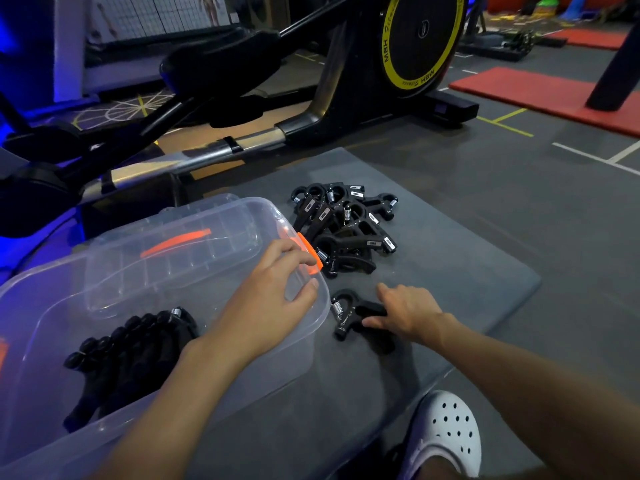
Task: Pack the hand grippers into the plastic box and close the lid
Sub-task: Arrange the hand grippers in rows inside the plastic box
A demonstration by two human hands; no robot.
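- We see the left grip on the right end of the clear plastic box, its fingers curled over the rim at the orange latch.
- The right grip pinches one handle of a single hand gripper between thumb and fingers.
- That hand gripper lies flat on the grey mat just beside the box, its long axis running left to right and its spring end pointing at the box.
- The packed grippers lie side by side in the box.
- We see the loose pile on the mat beyond the hands.
- The lid is off, at the box's far side.
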